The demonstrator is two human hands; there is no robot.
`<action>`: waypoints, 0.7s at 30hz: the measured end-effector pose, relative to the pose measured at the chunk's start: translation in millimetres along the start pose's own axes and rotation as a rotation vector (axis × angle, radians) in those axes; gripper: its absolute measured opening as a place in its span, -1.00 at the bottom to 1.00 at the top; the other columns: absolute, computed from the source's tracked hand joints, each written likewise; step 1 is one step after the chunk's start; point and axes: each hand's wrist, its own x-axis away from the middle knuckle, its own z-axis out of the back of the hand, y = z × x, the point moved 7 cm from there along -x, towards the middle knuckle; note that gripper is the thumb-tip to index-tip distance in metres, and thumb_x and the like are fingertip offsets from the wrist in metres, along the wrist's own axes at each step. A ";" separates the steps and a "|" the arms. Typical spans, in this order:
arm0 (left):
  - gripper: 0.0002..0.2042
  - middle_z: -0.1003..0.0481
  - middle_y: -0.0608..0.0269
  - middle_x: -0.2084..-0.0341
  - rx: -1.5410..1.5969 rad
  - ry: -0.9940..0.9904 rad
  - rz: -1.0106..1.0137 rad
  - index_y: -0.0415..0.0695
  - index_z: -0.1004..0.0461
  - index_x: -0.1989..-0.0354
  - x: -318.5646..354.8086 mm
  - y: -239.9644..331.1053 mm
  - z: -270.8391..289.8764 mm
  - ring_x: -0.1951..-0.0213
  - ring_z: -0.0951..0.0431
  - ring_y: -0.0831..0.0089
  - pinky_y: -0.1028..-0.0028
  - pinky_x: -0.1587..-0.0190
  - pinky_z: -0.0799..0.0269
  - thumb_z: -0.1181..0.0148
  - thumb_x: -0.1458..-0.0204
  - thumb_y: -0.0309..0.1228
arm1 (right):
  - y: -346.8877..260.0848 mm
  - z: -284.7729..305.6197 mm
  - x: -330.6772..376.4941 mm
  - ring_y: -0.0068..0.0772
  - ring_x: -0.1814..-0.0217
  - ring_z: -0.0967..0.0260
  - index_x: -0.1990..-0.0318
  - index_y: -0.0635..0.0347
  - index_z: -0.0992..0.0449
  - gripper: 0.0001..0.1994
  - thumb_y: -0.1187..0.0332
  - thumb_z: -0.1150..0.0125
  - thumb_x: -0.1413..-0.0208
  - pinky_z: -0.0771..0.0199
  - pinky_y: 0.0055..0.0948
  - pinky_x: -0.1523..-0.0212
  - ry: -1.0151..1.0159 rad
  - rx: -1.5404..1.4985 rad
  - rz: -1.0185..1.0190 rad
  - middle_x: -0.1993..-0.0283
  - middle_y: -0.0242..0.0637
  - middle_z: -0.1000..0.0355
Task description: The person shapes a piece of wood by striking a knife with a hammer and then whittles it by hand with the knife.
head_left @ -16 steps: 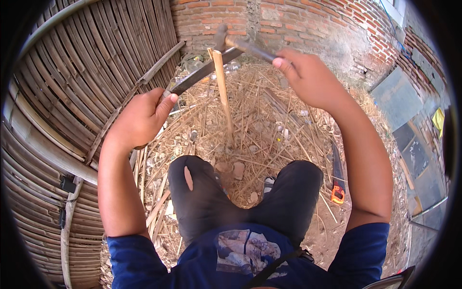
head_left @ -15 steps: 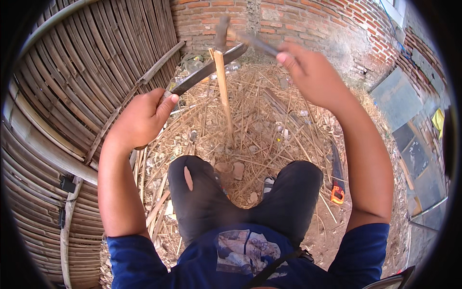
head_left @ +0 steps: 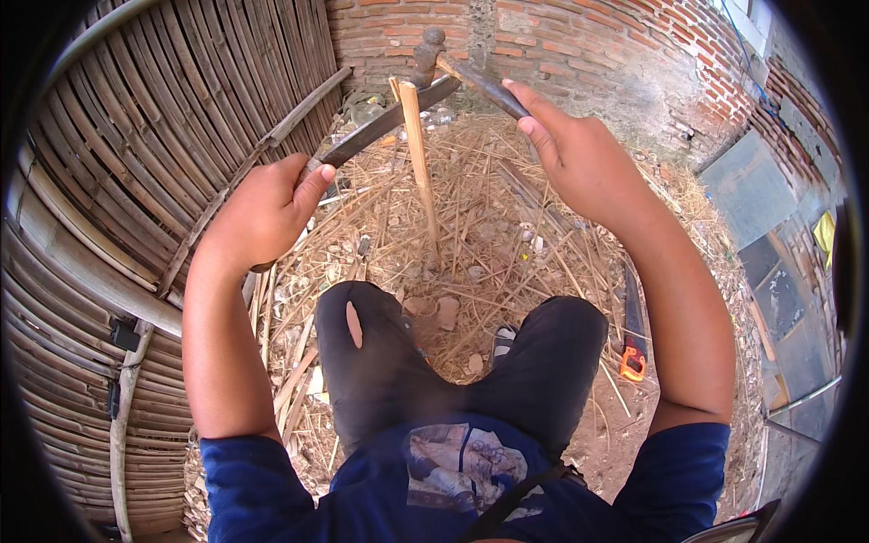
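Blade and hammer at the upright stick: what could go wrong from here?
First, the hammer has its head by the far part of the blade, so an off-centre blow might twist or glance off it. Second, neither hand steadies the stick, which could tip or split unevenly. Third, the bare left grip sits right behind the blade, so a slip could cut fingers.
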 end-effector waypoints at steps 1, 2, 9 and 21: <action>-0.51 -0.37 -0.02 0.65 -0.001 -0.008 0.009 -0.33 -0.39 0.40 0.8 -0.6 -1.3 0.54 -0.37 0.19 0.17 0.37 -0.35 0.01 -0.37 -0.07 | -1.8 3.7 -0.4 0.08 0.38 -0.51 -0.43 -0.12 -0.25 -0.55 0.13 0.09 -0.44 -0.47 -0.01 0.27 -0.017 0.019 -0.009 0.39 0.04 -0.51; -0.51 -0.36 0.07 0.66 -0.002 -0.011 0.017 -0.32 -0.39 0.40 1.5 -0.4 -0.8 0.54 -0.35 0.34 0.23 0.37 -0.35 0.02 -0.38 -0.07 | -2.9 7.2 -2.1 0.09 0.36 -0.53 -0.43 -0.15 -0.24 -0.54 0.13 0.10 -0.44 -0.49 -0.02 0.25 -0.031 0.041 -0.014 0.33 0.05 -0.54; -0.53 -0.42 0.07 0.67 -0.027 -0.021 0.001 -0.30 -0.39 0.39 -0.7 2.2 -1.9 0.54 -0.44 0.28 0.23 0.37 -0.38 0.03 -0.38 -0.07 | -0.8 54.6 3.9 -0.23 0.13 -0.56 -0.46 -0.26 -0.24 -0.54 0.08 0.13 -0.47 -0.51 -0.19 0.10 0.396 -0.194 0.158 -0.08 -0.17 -0.56; -0.54 -0.36 -0.02 0.68 -0.028 -0.005 -0.027 -0.30 -0.38 0.41 1.5 7.7 -6.9 0.57 -0.35 0.22 0.18 0.40 -0.31 0.01 -0.36 -0.10 | 9.3 -21.1 -7.1 -0.06 0.47 -0.48 -0.45 -0.31 -0.23 -0.55 0.10 0.13 -0.45 -0.48 -0.07 0.30 -0.132 0.030 -0.077 0.51 -0.07 -0.46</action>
